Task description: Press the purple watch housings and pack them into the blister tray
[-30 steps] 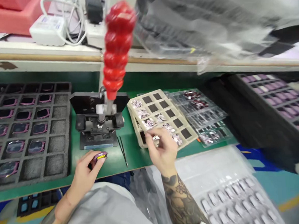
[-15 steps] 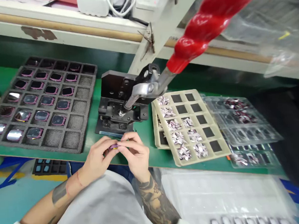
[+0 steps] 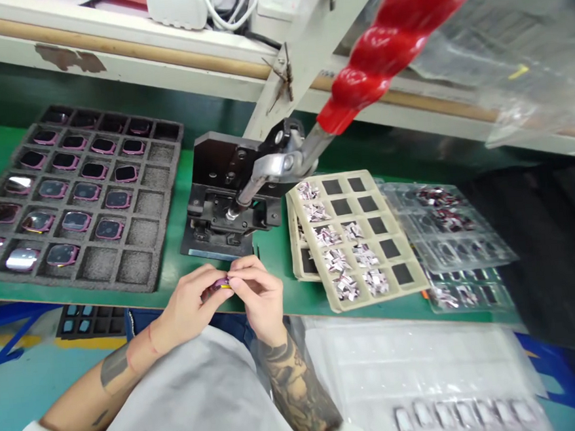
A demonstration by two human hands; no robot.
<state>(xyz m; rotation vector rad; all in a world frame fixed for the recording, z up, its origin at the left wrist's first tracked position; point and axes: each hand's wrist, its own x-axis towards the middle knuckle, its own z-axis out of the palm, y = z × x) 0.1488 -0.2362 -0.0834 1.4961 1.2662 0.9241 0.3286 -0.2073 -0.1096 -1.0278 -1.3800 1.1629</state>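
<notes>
Between both hands, low in front of the toggle press, is a small purple smartwatch case (image 3: 219, 283) with a bit of yellow along its lower edge. My left hand (image 3: 192, 296) grips its left side between thumb and fingers. The thumb and fingertips of my right hand (image 3: 264, 297) pinch its right end. Most of the case is hidden by the fingers. Just beyond the hands stands the black toggle press (image 3: 220, 236), its red twisted handle (image 3: 368, 59) rising to the upper right.
To the left lies a grey foam tray (image 3: 136, 265) with several purple watches. On the right, a cream tray (image 3: 343, 305) of small pale pieces overlaps another. Clear plastic trays (image 3: 467, 255) stand farther right. A white shelf (image 3: 123, 50) runs across the back.
The view has shifted slightly, so the trays sit a little further left. Both hands keep hold of the watch case, with the right fingers slightly moved on its end.
</notes>
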